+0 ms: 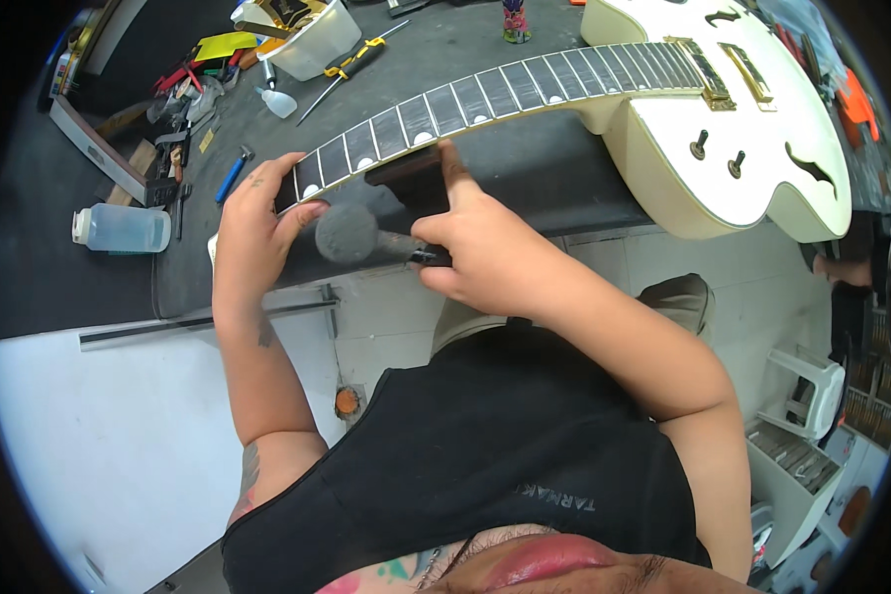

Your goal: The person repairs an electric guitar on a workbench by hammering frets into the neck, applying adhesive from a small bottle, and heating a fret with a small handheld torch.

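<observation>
A cream hollow-body guitar [762, 94] with no strings lies on the bench, its neck pointing left. Its dark fretboard [485, 94] has pale half-round inlays and metal frets. My left hand [257, 223] is wrapped around the neck at its far left end, thumb on the near edge. In my right hand [475, 233] is a mallet [348, 232] with a round dark grey head, held just on the near side of the neck. That hand's index finger stretches up to the neck's near edge. A dark brown block-like piece [406, 178] shows below the neck, partly hidden.
A clear bottle [124, 230] and a blue-handled tool [233, 175] sit at left. Behind the neck are a white tub [317, 40], a yellow-black screwdriver [354, 61] and a small dropper bottle [277, 102]. Clutter lines the far left. A white stool [807, 391] stands at lower right.
</observation>
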Motion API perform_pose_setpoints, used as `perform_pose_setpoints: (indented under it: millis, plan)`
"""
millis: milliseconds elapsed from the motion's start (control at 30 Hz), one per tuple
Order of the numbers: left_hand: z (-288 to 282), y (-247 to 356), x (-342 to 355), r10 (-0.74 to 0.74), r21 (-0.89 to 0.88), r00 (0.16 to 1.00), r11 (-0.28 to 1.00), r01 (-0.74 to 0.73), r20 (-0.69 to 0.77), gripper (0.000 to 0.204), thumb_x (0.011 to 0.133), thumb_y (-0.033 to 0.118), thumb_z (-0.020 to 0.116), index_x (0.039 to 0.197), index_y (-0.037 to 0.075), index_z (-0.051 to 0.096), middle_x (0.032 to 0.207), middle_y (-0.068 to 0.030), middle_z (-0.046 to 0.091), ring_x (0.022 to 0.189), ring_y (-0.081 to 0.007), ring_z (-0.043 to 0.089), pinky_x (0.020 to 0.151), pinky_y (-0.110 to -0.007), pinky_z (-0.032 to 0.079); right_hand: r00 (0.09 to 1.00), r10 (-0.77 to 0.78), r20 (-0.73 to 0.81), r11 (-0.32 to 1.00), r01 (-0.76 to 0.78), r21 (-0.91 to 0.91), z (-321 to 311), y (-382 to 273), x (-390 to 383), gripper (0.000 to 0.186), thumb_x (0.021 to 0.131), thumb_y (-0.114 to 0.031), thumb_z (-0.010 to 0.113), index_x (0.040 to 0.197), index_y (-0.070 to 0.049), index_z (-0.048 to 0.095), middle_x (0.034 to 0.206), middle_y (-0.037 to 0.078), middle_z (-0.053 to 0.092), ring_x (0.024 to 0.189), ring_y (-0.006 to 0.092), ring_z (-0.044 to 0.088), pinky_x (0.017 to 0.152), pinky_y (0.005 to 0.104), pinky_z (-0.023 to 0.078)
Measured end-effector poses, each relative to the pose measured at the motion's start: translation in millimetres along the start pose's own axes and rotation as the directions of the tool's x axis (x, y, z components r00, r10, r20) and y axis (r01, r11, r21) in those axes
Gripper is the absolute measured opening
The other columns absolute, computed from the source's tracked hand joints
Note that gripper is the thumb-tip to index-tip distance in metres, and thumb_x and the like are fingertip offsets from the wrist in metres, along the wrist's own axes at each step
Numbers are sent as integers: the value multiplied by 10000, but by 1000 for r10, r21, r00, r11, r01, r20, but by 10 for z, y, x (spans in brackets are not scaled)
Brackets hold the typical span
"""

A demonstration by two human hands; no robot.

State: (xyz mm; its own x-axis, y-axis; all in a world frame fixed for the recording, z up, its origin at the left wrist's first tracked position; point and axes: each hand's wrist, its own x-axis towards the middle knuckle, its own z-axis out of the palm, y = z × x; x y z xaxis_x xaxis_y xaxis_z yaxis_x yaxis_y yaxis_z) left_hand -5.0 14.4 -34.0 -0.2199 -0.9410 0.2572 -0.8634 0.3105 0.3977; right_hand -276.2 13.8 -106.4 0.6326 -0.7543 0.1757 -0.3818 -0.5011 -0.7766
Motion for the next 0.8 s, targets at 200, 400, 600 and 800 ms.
perform_pose_setpoints:
  millis: [200, 400, 600, 800]
  plan:
    - [-1, -9, -2, -8, -3, 1000, 1000, 8, -6, 521, 787, 130, 850, 1242, -23, 649, 1097, -182, 707, 1007, -355, 678, 877, -382, 523, 999, 6, -51, 1000, -5, 28, 125, -20, 60, 216, 832, -187, 800, 991, -50, 746, 1591, 487, 143, 1232, 557, 583, 1061, 433, 492]
    - [12, -34, -16, 37, 3, 999, 999, -36, -16, 489, 806, 77, 812, 1259, -9, 649, 1112, -180, 709, 1020, -342, 683, 887, -379, 523, 990, 38, -134, 996, -27, 81, 234, -28, 56, 194, 839, -167, 806, 953, -28, 733, 1607, 463, 152, 1344, 578, 492, 1110, 467, 452]
    - [-41, -43, -8, 34, -1, 999, 999, -34, 26, 591, 789, 252, 849, 1283, -5, 653, 1159, -178, 716, 1047, -338, 682, 927, -383, 516, 973, -78, -216, 996, 67, -56, 201, -100, -198, 233, 753, -69, 833, 872, 22, 654, 1630, 413, 181, 1527, 579, 191, 1226, 539, 307]
    - [39, 194, 101, 192, 242, 980, 955, -173, -58, 686, 741, 334, 894, 1291, 3, 653, 1178, -182, 714, 1064, -369, 676, 941, -409, 520, 975, -105, -197, 994, 108, 5, 263, -76, -257, 276, 705, -73, 851, 846, 23, 634, 1590, 343, 310, 1483, 552, 310, 1217, 552, 329]
